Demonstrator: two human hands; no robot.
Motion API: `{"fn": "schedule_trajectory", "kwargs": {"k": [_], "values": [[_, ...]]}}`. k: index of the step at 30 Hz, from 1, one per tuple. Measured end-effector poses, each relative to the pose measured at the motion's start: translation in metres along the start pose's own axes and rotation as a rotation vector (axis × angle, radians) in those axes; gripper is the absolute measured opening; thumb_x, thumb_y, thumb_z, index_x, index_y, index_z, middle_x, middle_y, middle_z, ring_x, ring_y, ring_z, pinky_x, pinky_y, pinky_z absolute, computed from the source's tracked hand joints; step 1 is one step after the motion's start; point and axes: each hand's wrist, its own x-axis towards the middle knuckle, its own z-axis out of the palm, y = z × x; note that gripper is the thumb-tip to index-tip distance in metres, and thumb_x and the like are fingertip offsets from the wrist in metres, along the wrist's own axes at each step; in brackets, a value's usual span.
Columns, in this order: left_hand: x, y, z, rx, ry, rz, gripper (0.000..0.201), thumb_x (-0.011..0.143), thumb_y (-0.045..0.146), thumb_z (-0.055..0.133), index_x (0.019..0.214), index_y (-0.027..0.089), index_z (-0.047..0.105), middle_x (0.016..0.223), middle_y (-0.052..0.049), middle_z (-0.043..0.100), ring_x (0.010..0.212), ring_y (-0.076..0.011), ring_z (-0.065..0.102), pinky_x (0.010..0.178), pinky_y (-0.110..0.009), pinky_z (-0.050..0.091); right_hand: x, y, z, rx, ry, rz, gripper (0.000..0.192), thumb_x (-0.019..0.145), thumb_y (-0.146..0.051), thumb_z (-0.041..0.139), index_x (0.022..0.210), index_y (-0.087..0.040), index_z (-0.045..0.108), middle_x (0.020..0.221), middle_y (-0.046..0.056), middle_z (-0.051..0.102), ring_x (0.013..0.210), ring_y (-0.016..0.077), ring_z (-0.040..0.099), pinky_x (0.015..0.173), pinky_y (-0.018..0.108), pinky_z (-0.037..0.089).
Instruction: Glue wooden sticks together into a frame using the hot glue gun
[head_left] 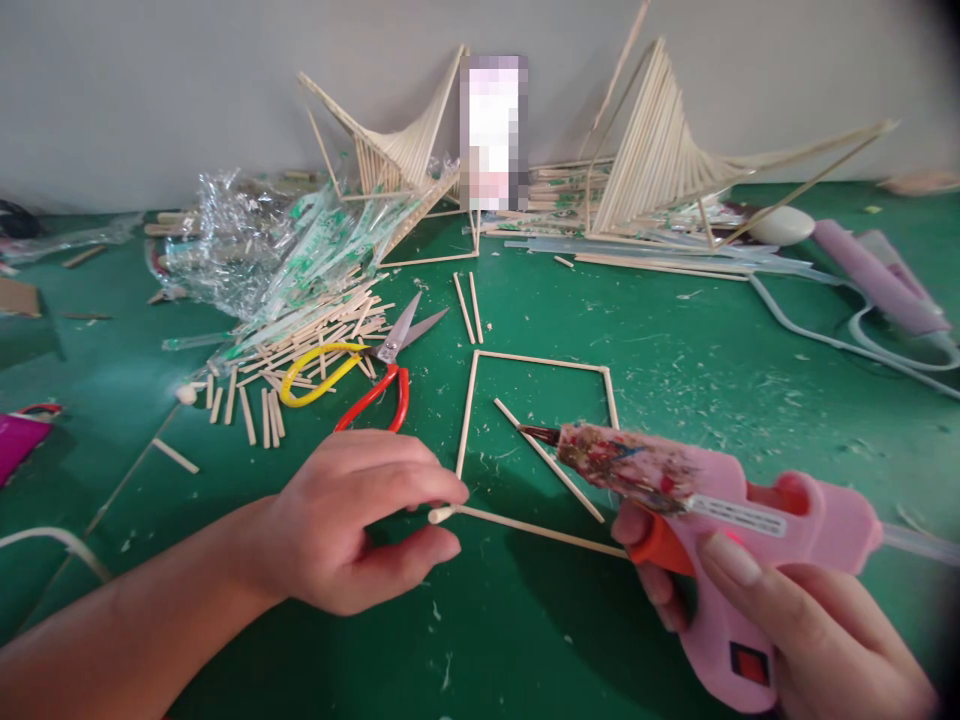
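Observation:
My left hand is at the near left corner of a square frame of thin wooden sticks lying on the green table. Its thumb and forefinger close around the end of a wooden stick at that corner. My right hand grips a pink hot glue gun, fingers at its orange trigger. The gun's dark, stained nozzle points left over the frame, above a loose wooden stick that lies slantwise inside. The frame's near right corner is hidden behind the gun and hand.
Scissors with yellow and red handles lie open beside a pile of cut sticks. Crumpled plastic wrap is behind them. Two curved stick models stand by the wall. A second glue gun with its cord lies right.

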Motion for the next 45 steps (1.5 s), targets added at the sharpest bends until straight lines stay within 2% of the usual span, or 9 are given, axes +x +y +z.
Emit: {"fn": "schedule_trajectory", "kwargs": {"k": [4,12,14,18,24,29,33,39,45], "values": [[-0.004,-0.003,-0.002,-0.088,-0.003,-0.003,0.026,0.091,0.025,0.047,0.111,0.013,0.06,0.087,-0.012,0.07,0.075,-0.0187,0.067,0.064,-0.027,0.055,0.004,0.009,-0.007,0.008,-0.099,-0.061,0.044,0.063,-0.063,0.069,0.071,-0.02,0.075,0.06,0.008,0.066,0.051,0.0207,0.059,0.039,0.027,0.047],[-0.004,-0.004,-0.002,-0.115,-0.015,0.023,0.028,0.093,0.027,0.043,0.111,0.013,0.06,0.088,-0.012,0.069,0.076,-0.0194,0.066,0.065,-0.028,0.055,0.0,0.001,0.0,0.011,-0.036,-0.035,0.043,0.063,-0.063,0.07,0.069,-0.021,0.074,0.057,0.006,0.063,0.049,0.0186,0.056,0.038,0.025,0.045],[-0.003,-0.004,-0.001,-0.118,-0.022,0.024,0.026,0.093,0.025,0.045,0.11,0.012,0.06,0.087,-0.013,0.069,0.075,-0.0192,0.066,0.065,-0.028,0.054,0.002,0.004,-0.002,0.01,-0.04,-0.051,0.042,0.065,-0.062,0.069,0.07,-0.021,0.075,0.057,0.006,0.063,0.05,0.0183,0.056,0.04,0.025,0.047],[-0.002,-0.001,-0.001,-0.063,-0.043,-0.015,0.017,0.087,0.017,0.056,0.102,0.013,0.063,0.083,-0.009,0.069,0.072,-0.0169,0.064,0.064,-0.027,0.052,0.007,0.018,-0.01,0.006,-0.132,-0.112,0.04,0.07,-0.059,0.066,0.081,-0.022,0.077,0.06,0.006,0.065,0.051,0.0198,0.059,0.04,0.026,0.049],[0.003,0.003,0.0,-0.001,-0.073,-0.027,0.014,0.082,0.01,0.063,0.096,0.012,0.064,0.075,-0.007,0.068,0.065,-0.0149,0.062,0.06,-0.026,0.048,0.011,0.035,-0.018,0.007,-0.135,-0.117,0.037,0.074,-0.056,0.063,0.083,-0.023,0.076,0.067,0.007,0.068,0.052,0.0211,0.061,0.041,0.027,0.051],[0.003,0.002,0.0,0.004,-0.066,-0.022,0.014,0.082,0.01,0.064,0.095,0.013,0.064,0.076,-0.007,0.068,0.066,-0.0152,0.063,0.061,-0.026,0.048,0.011,0.036,-0.018,0.009,-0.129,-0.117,0.035,0.075,-0.055,0.063,0.084,-0.023,0.075,0.069,0.007,0.068,0.057,0.0216,0.061,0.045,0.028,0.053],[0.002,0.002,0.0,0.012,-0.076,-0.023,0.013,0.083,0.011,0.063,0.096,0.013,0.063,0.076,-0.006,0.069,0.065,-0.0148,0.063,0.06,-0.026,0.048,0.011,0.031,-0.017,-0.002,-0.129,-0.112,0.038,0.074,-0.056,0.063,0.085,-0.023,0.076,0.067,0.007,0.068,0.053,0.0206,0.061,0.045,0.028,0.053],[0.002,0.002,0.0,-0.002,-0.079,-0.033,0.012,0.084,0.014,0.064,0.095,0.014,0.063,0.077,-0.006,0.069,0.067,-0.0149,0.063,0.062,-0.026,0.048,0.007,0.025,-0.013,0.004,-0.082,-0.084,0.042,0.069,-0.06,0.066,0.082,-0.022,0.078,0.06,0.008,0.068,0.048,0.0208,0.06,0.038,0.026,0.048],[0.002,0.003,0.0,0.012,-0.08,-0.035,0.012,0.083,0.015,0.063,0.095,0.014,0.063,0.077,-0.007,0.069,0.066,-0.0149,0.063,0.061,-0.025,0.048,0.01,0.031,-0.016,0.012,-0.125,-0.092,0.041,0.071,-0.059,0.064,0.083,-0.022,0.078,0.061,0.008,0.068,0.047,0.0199,0.059,0.038,0.026,0.049]]}}
